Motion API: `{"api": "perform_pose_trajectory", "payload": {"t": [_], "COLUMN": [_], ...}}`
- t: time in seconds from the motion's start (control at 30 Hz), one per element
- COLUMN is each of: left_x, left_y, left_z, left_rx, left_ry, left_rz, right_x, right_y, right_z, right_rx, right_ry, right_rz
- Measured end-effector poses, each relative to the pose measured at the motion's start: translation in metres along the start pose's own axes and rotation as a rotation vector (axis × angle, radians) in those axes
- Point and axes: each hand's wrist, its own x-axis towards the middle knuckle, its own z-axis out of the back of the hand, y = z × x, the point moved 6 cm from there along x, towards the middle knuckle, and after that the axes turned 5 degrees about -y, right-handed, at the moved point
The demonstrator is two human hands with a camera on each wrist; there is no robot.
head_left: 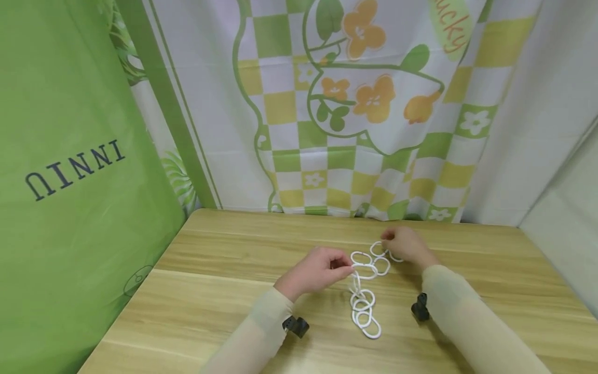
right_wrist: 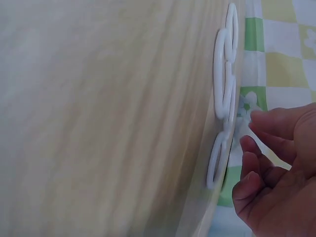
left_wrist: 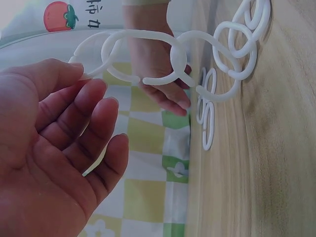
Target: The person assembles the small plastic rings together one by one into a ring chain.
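My left hand point(head_left: 315, 271) pinches a white plastic link point(left_wrist: 89, 75) between thumb and index finger, the other fingers loosely bent. From it a chain of white oval links point(left_wrist: 143, 34) hangs down, its lower part heaped on the wooden table. Beyond that hand, several white links point(right_wrist: 217, 74) lie flat near the table's far side, some overlapping. My right hand point(head_left: 407, 245) hovers over the farthest of these, fingers loosely bent, thumb and fingertips apart with nothing between them in the right wrist view.
The wood-grain table point(head_left: 210, 291) reaches back to a patterned curtain point(head_left: 289, 135) hanging behind it. Green fabric with lettering point(head_left: 70, 249) hangs along the left side. A pale wall point(head_left: 570, 218) borders the right. Small black devices point(head_left: 296, 326) sit at both wrists.
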Motion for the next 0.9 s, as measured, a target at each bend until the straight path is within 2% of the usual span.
{"api": "perform_pose_trajectory", "payload": {"t": [0.17, 0.37, 0.67, 0.9], "left_x": [0.000, 0.000, 0.001, 0.001], "left_y": [0.000, -0.001, 0.000, 0.001], "left_z": [0.002, 0.003, 0.001, -0.001], "left_rx": [0.013, 0.011, -0.005, 0.008], "left_ry": [-0.006, -0.009, -0.004, -0.004], "left_rz": [-0.008, -0.025, -0.029, -0.028], "right_x": [0.009, 0.015, 0.004, 0.000], "right_y": [0.005, 0.008, 0.016, 0.013], "right_z": [-0.010, -0.024, -0.027, -0.029], "right_rx": [-0.020, -0.081, -0.148, -0.123], "right_ry": [0.058, 0.098, 0.133, 0.159], "right_rz": [-0.006, 0.044, 0.092, 0.063]}}
